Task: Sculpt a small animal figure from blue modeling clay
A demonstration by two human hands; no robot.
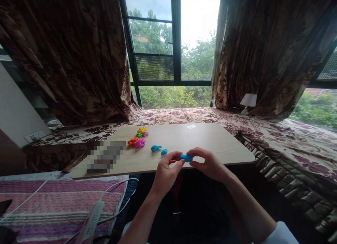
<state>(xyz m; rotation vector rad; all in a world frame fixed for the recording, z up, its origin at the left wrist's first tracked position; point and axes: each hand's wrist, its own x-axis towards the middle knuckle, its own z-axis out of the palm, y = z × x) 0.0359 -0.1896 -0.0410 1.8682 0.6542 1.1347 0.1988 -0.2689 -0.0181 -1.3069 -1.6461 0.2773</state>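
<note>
A short, thick piece of blue modelling clay (pixel 187 158) is pinched at both ends, above the near edge of the table. My left hand (pixel 168 170) has thumb and fingers closed on its left end. At the other end, my right hand (pixel 206 163) grips it between thumb and index finger. Just left of my hands lie a small blue clay lump (pixel 164 152) and a larger, teardrop-like blue clay piece (pixel 156 148). Farther left sit orange clay (pixel 133 141), pink clay (pixel 140 142), green clay (pixel 139 135) and yellow clay (pixel 142 130).
The light wooden table (pixel 210 142) has rounded corners. A pixelated dark object (pixel 106 158) lies at its left end. A white power strip (pixel 92 219) and cables rest on the striped bedding (pixel 47 202). A small lamp (pixel 248 101) stands near the right curtain.
</note>
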